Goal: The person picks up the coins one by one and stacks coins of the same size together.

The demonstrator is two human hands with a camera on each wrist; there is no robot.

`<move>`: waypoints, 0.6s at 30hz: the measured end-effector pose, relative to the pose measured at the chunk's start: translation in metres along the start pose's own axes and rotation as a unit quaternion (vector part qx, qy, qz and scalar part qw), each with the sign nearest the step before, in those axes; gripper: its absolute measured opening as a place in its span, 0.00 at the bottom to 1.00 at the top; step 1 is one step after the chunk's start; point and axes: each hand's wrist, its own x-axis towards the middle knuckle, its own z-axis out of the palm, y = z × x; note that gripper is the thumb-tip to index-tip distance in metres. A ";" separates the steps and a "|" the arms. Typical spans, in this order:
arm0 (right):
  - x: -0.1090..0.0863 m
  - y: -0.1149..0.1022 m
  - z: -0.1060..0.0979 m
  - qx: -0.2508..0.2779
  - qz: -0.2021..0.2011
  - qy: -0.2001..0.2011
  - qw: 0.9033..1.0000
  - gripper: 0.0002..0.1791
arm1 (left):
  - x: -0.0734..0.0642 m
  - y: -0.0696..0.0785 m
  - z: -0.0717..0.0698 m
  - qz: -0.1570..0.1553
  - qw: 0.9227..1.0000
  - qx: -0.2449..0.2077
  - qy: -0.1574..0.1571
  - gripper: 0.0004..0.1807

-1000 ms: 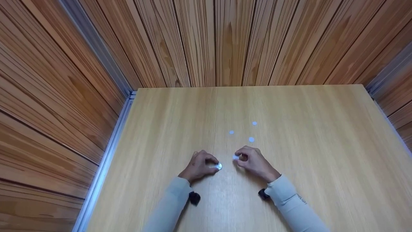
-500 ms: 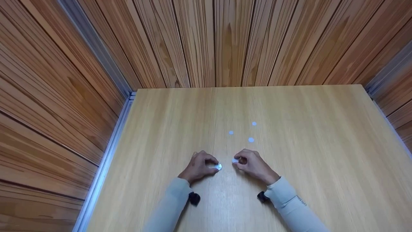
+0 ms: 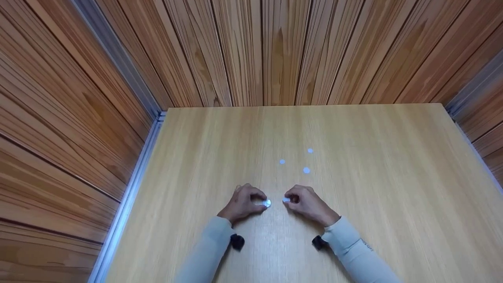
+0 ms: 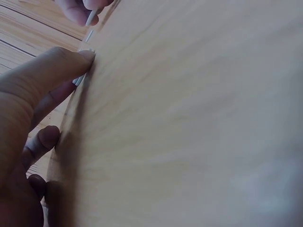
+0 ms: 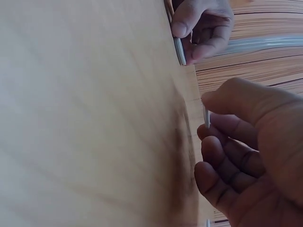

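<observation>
In the head view my left hand (image 3: 246, 203) is low over the table, thumb and finger pinching a small white disc (image 3: 267, 203) by its edges. The right wrist view shows this disc edge-on as a thin layered stack (image 5: 180, 51) close against the tabletop. Opposite it, my right hand (image 3: 308, 202) pinches another thin white disc (image 3: 286, 199) between thumb and fingertip. That disc (image 5: 206, 117) stands a little off the table in the right wrist view, its other fingers loosely curled below. A short gap separates the two discs.
Farther back on the wooden table (image 3: 204, 157) lie a larger white disc (image 3: 306, 170) and two smaller ones, a left disc (image 3: 282, 161) and a far disc (image 3: 310, 150). Wood-panelled walls (image 3: 279, 51) and a metal rail (image 3: 129, 196) bound the table.
My right hand has come slightly toward me with its disc, now about level with the left hand's disc. My left hand has stayed in place.
</observation>
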 end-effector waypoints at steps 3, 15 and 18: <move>0.000 0.000 0.001 -0.011 -0.007 0.002 1.000 0.04 | 0.000 0.000 0.001 0.008 1.000 0.000 0.002 0.10; -0.004 0.001 0.002 -0.055 -0.047 0.001 0.997 0.03 | 0.000 -0.001 0.000 0.020 1.000 0.009 0.005 0.11; -0.005 0.003 0.003 -0.070 -0.062 0.008 0.996 0.04 | 0.000 0.000 0.000 0.019 1.000 0.012 0.004 0.12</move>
